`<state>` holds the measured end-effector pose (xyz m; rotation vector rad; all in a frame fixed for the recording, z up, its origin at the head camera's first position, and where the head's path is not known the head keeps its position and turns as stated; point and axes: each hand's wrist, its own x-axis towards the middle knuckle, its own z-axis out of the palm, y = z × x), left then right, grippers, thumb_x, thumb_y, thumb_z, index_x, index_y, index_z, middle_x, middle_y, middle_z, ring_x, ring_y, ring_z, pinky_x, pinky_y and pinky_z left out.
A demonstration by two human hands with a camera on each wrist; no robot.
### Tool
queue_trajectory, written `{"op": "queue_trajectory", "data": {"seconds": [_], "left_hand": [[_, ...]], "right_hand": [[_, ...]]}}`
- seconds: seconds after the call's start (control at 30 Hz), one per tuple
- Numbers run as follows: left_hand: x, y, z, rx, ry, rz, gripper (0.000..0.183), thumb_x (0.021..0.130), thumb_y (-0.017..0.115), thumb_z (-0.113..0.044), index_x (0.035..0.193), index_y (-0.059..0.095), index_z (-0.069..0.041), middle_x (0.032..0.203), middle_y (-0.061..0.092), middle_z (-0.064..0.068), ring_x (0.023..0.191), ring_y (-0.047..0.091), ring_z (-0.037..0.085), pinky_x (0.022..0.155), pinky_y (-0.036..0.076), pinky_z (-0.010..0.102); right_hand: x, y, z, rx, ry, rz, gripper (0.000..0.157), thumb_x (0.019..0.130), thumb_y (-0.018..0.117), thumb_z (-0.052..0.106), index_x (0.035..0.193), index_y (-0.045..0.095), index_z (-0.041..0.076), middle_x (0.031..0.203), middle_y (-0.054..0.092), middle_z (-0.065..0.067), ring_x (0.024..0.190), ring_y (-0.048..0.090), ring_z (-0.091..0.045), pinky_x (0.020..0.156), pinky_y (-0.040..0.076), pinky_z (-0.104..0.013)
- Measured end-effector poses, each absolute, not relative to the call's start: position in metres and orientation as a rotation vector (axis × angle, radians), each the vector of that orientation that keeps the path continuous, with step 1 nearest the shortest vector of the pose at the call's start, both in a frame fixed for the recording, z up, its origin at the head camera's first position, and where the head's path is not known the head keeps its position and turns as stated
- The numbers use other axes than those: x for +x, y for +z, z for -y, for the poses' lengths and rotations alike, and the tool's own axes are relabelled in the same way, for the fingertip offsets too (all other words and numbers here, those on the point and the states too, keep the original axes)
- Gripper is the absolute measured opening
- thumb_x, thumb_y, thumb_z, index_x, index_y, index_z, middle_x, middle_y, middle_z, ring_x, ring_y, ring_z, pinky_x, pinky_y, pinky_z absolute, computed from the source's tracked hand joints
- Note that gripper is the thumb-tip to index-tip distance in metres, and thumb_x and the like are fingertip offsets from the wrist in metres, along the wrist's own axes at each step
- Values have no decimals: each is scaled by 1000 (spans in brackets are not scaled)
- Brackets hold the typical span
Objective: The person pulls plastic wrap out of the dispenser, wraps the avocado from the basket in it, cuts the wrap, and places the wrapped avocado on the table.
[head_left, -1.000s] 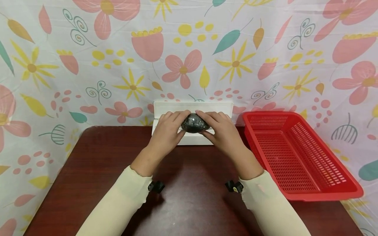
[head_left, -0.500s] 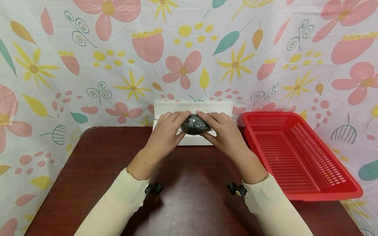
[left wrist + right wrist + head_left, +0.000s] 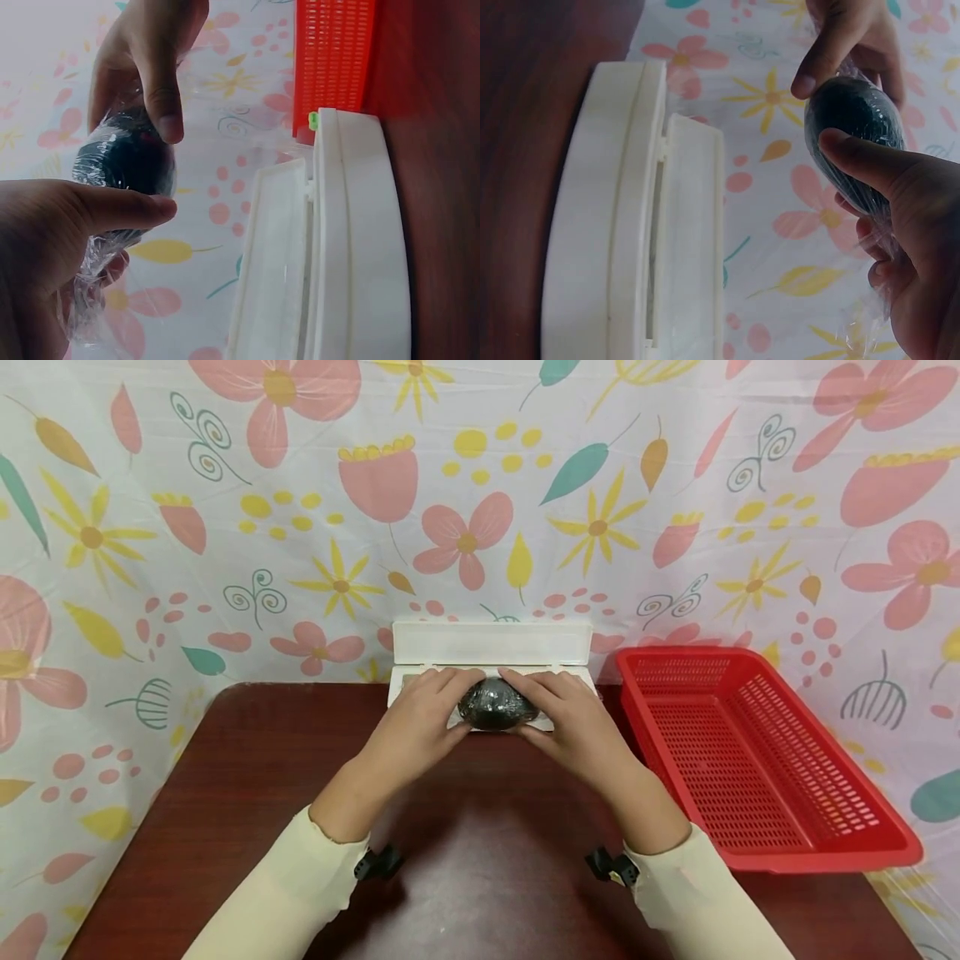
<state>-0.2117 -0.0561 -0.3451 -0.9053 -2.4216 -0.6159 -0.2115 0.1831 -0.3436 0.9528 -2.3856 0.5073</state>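
Observation:
A dark, glossy oval item wrapped in clear cling film (image 3: 497, 705) is held between both hands, above the front of a white cling film dispenser (image 3: 367, 225). My left hand (image 3: 420, 718) grips its left end, thumb along the near side and fingers over the far side. At the right end my right hand (image 3: 573, 718) grips it the same way. In the right wrist view the oval item (image 3: 851, 112) shows both thumbs pressing on it, with loose film trailing below. The dispenser's lid (image 3: 491, 643) stands open at the back. What lies under the film is not clear.
A red perforated plastic basket (image 3: 750, 760) stands on the right side of the dark brown table (image 3: 247, 793). A flower-printed cloth (image 3: 465, 460) hangs behind the table. Small black cameras sit at both wrists.
Both hands have moved the wrapped oval item slightly toward the person, lower in the head view. More of the dispenser's open lid shows. The grip stays the same.

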Motion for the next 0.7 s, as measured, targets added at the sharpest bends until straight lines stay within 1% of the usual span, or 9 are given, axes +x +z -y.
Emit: {"op": "queue_trajectory", "data": {"seconds": [0.17,0.33,0.53,0.6,0.7], "left_hand": [[-206,-350,56,-961,-600,2451,57,78,86,-12,128,58,-14,118,69,3,111,66,26,101,50,42],[-201,-359,57,-987,-572,2504,54,79,87,-15,125,58,-13,114,69,3,102,68,24,95,53,40],[-197,-372,58,-1034,-565,2564,50,80,85,-17,121,57,-16,106,68,1,98,68,21,88,55,38],[-197,-375,59,-1048,-584,2592,51,80,85,-16,122,57,-16,106,68,0,98,68,20,88,55,37],[-196,-380,59,-1052,-617,2653,52,80,85,-15,123,56,-16,108,67,0,101,67,18,88,56,36]], "right_hand": [[-205,-353,-185,968,505,2403,75,74,91,16,142,59,20,114,68,-9,107,63,-30,91,53,-46],[-199,-362,-186,970,488,2472,76,74,91,19,143,59,22,108,69,-6,101,64,-25,85,55,-42],[-197,-378,-189,1005,537,2534,76,74,91,21,143,58,21,110,70,-5,103,66,-24,89,54,-43],[-197,-383,-190,1010,554,2559,77,75,90,22,144,57,22,112,70,-5,105,65,-23,91,54,-42],[-196,-388,-191,1013,571,2581,76,76,90,24,145,57,22,111,71,-4,104,65,-22,89,54,-41]]}}
